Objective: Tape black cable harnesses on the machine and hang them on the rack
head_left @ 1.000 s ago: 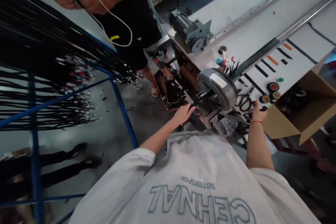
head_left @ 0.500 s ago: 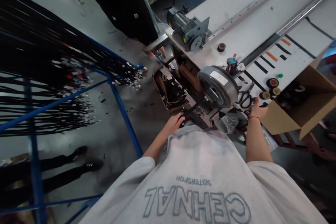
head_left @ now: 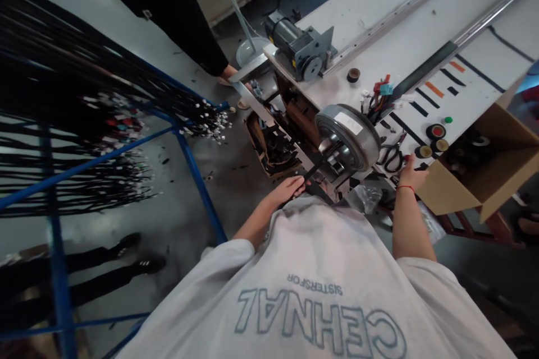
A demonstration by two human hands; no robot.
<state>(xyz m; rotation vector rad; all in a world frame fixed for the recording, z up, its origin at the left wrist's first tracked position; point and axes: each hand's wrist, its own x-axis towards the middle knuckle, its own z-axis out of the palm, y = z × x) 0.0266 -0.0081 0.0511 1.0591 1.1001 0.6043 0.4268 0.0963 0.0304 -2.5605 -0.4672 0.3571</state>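
My left hand [head_left: 291,188] is closed around a black taped wire harness [head_left: 314,169], close against my shirt. The harness runs from my fingers into the middle of a round taping wheel [head_left: 349,136] with a white label. From behind the wheel, the harness end with white, teal and red connectors [head_left: 382,91] sticks out over the white table. My right hand [head_left: 411,174], a red string at its wrist, rests at the table's front edge with its visible fingers apart; part of it is hard to make out. Black-handled scissors [head_left: 393,157] lie just left of it.
Tape rolls [head_left: 436,133] and strips sit on the white table [head_left: 421,28]. An open cardboard box [head_left: 501,165] stands at right, a motor [head_left: 290,36] at the table's far left corner. Blue racks [head_left: 197,185] hung with harnesses fill the left. Another person's leg [head_left: 185,17] is beyond.
My left hand has moved slightly right, towards the wheel. The connectors behind the wheel have swung up and right. The other person's leg has shifted left. My right hand has barely moved.
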